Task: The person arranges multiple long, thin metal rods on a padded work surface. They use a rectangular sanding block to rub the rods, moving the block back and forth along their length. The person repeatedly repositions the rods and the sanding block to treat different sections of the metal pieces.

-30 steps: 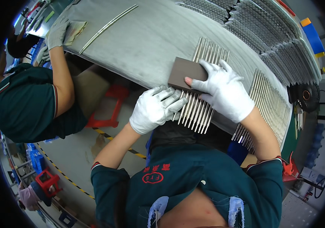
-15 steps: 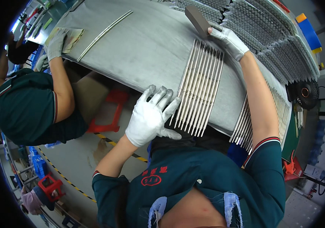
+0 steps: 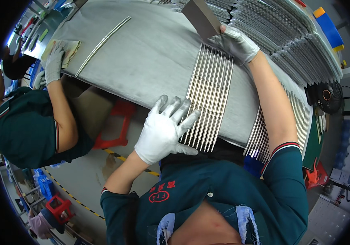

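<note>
Side by side on the grey-covered table lies a row of several slim shiny metal rods. My left hand, in a white glove with greyed fingertips, is open at the row's left edge, its fingers spread and the fingertips over or against the nearest rods. My right hand, also gloved, is closed on a dark brown-grey rectangular block above the far end of the rods. One bare fingertip shows through that glove.
More metal rods lie under and right of my right forearm. Stacked textured trays fill the far right, near a black fan. Two rods lie far left. A co-worker's gloved hand rests on a yellowish cloth.
The view has shifted a little. The block has turned and shows more of its broad face. My left fingers reach slightly further over the rods' left edge.
</note>
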`<action>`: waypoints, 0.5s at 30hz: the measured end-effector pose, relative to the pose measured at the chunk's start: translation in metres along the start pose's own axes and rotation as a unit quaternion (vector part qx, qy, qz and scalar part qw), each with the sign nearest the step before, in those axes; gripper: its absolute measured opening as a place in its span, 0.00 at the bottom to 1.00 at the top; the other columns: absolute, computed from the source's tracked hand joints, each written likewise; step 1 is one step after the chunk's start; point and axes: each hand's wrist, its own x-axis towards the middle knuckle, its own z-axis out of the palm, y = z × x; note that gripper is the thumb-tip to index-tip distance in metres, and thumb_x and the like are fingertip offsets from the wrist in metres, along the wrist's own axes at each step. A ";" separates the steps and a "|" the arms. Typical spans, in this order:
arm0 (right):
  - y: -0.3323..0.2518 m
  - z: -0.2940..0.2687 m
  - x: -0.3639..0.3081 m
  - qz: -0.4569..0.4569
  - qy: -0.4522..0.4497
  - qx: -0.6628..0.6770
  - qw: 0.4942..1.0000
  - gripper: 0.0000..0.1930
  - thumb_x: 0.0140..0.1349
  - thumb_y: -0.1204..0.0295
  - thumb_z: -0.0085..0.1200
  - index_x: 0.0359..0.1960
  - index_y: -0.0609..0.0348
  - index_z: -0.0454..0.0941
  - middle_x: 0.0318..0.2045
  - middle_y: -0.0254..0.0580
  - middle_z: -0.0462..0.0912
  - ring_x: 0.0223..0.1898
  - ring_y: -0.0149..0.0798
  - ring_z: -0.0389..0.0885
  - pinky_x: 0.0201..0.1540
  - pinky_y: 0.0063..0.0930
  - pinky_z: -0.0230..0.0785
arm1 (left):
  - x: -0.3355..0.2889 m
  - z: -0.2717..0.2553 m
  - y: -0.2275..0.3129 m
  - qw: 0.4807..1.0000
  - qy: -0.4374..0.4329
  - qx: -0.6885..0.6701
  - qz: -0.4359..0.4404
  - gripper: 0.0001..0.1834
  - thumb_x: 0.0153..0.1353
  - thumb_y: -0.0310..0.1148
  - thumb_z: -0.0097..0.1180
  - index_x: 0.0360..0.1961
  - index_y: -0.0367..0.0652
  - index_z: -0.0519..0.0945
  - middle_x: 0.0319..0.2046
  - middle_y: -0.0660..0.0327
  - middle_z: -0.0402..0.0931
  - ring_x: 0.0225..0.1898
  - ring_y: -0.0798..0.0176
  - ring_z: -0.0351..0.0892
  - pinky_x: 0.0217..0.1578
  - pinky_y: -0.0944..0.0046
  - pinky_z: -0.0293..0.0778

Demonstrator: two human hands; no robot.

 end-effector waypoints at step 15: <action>0.000 0.011 -0.038 0.002 0.119 -0.110 0.987 0.44 0.63 0.48 0.64 0.73 0.62 0.61 0.69 0.43 0.70 0.71 0.39 0.66 0.75 0.34 0.57 | 0.026 0.010 0.035 0.987 -0.051 -0.039 0.150 0.41 0.55 0.60 0.60 0.67 0.52 0.72 0.62 0.56 0.75 0.65 0.48 0.71 0.69 0.46 0.62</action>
